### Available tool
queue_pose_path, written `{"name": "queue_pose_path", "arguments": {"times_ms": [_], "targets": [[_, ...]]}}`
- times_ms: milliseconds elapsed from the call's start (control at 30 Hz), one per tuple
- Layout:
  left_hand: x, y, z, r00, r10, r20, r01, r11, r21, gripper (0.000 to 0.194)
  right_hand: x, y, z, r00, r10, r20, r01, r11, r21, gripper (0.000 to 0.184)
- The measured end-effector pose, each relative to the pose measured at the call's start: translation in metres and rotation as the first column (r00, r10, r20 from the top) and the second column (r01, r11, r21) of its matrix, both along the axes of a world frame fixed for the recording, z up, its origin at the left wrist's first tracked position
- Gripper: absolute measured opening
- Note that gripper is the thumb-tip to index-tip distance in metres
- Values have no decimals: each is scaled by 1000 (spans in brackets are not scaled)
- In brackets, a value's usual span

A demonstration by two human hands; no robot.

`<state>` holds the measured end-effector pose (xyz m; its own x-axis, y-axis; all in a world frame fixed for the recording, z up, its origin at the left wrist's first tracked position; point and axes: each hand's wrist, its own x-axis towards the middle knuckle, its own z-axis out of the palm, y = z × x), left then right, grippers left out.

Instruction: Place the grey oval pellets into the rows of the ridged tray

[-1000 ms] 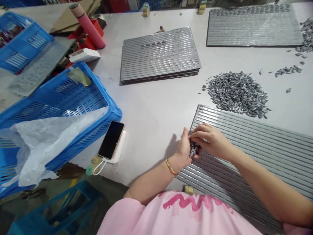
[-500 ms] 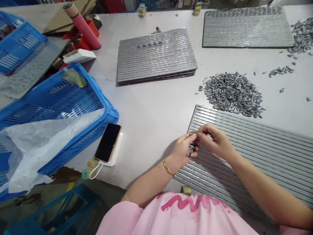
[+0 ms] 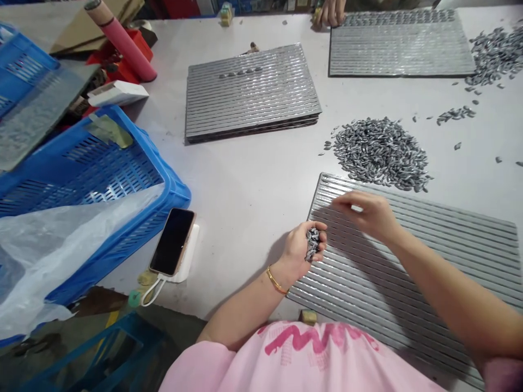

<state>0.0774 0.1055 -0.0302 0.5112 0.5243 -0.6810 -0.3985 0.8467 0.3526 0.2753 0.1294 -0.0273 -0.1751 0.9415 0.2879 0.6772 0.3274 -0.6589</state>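
My left hand [image 3: 300, 244] is cupped, palm up, around a small heap of grey, pointed-oval pieces [image 3: 312, 243]. It sits over the left edge of a ridged grey board [image 3: 441, 261]. Above the board's upper left part is my right hand [image 3: 365, 212], with thumb and fingertips pinched together; whatever lies in the pinch is too small to make out. A large pile of the same oval pieces [image 3: 379, 152] rests on the table just beyond the board.
A stack of ridged boards [image 3: 251, 98] stands at the back, with several pieces on top. Another person's hand [image 3: 332, 12] touches a far board [image 3: 400, 49] partly lined with pieces. On the left are a blue crate [image 3: 175, 188], a phone [image 3: 172, 241] and a pink bottle [image 3: 128, 49].
My right hand has moved off my left hand to above the board. The left hand has opened its fingers, baring the pieces. Another person's hand has appeared at the far board.
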Motion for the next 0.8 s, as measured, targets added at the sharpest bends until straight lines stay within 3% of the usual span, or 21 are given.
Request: {"name": "queue_pose_path", "arguments": {"times_ms": [67,133,367,600,800], "targets": [[-1,0,0,1000,10,4,-10,1000,-15,20,11,20,-12,984,-159,79,153,985,84,20],[-1,0,0,1000,-3,-16,4,1000,22,21,19,39,-23,967,-208,146,194,976,100,22],[0,-5,0,998,-52,-44,57,992,114,20,30,65,-43,935,-169,312,140,984,113,25],[0,-6,2,999,-35,-16,37,988,152,32,35,68,-40,943,-156,293,141,987,72,24],[-1,-4,-1,999,18,28,-22,993,119,34,39,62,-36,945,-70,319,57,997,52,28]]}}
